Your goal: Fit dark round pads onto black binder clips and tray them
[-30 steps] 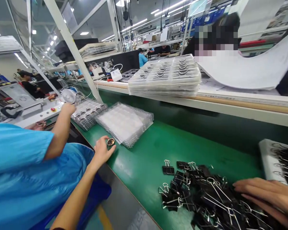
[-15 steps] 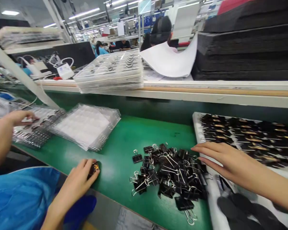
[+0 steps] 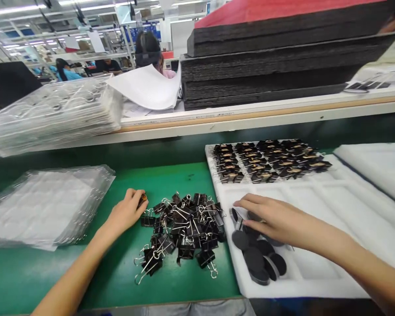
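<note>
My left hand (image 3: 127, 210) is closed around a small round dark piece with an amber middle (image 3: 142, 199), mostly hidden by the fingers. Just to its right, a heap of black binder clips (image 3: 187, 224) with silver wire handles lies on the green table (image 3: 102, 281). My right hand (image 3: 266, 215) hovers over or touches loose black discs (image 3: 254, 259) in the near left part of a white moulded tray (image 3: 319, 215). Its thumb and fingers are apart around the discs; whether a disc is touched I cannot tell.
Rows of clipped dark pieces (image 3: 260, 160) fill the tray's far part. Clear plastic trays (image 3: 52, 202) lie at left. Overhead runs a shelf edge (image 3: 210, 125), bearing more clear trays (image 3: 59, 109) and thick black foam slabs (image 3: 266, 66). Another white tray (image 3: 378, 169) is at far right.
The view has turned right, and the co-worker's arm at left is out of sight. My left hand has come close to the clip heap, still holding the round piece. My right hand has moved to the discs.
</note>
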Motion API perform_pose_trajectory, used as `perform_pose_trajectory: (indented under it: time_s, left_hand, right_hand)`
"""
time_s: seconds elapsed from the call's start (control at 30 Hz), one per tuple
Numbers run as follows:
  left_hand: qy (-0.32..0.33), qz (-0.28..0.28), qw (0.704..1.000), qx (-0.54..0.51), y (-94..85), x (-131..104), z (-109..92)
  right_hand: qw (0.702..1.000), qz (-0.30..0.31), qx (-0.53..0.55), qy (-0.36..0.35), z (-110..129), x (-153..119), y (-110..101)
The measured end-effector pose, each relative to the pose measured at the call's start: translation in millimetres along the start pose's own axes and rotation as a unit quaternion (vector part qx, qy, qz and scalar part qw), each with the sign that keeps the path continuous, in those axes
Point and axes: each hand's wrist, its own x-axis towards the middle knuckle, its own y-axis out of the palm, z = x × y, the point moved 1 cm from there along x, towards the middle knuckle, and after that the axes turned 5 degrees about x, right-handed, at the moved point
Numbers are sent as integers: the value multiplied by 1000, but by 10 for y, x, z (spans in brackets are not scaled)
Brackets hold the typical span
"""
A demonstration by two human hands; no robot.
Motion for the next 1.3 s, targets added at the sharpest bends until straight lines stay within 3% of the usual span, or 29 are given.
perform_pose_trajectory:
  time_s: [0.1,0.2,0.37,0.43,0.53,0.67,0.77,0.87,1.0,1.17,1.3]
  left_hand:
    - [81,6,996,-25,-80,364,-115]
    - [170,1,984,-63,-112,604,-227]
    - [158,-49,983,-76,-50,839,-432]
    - [149,-77,982,-84,-4,883,-497]
    - [144,-105,979,-96,54,881,-532]
    - [162,-111,974,-113,80,813,-499]
    - [170,-103,971,-131,82,793,-467]
    - [171,-96,967,-161,86,803,-440]
    - [179,-83,961,-193,77,817,-405]
    - [174,-75,953,-235,67,836,-369]
    - [172,-82,946,-261,93,853,-362]
  right_hand:
    - [998,50,45,0,-16,65,34]
    - [994,57,91,-4,-101,86,13]
    - [987,-60,146,24,-136,251,-248]
    - [979,-95,178,3,-36,510,-313]
    - [976,-90,185,-77,205,1115,-227]
    - [982,-53,100,-152,511,1967,133]
    - [984,-20,71,-160,606,2345,414]
    - [975,-12,115,-191,564,2434,639]
    - [957,-56,179,-221,445,2336,834]
    - [950,-122,235,-166,430,2307,901]
    - [947,-101,264,-151,447,2319,896]
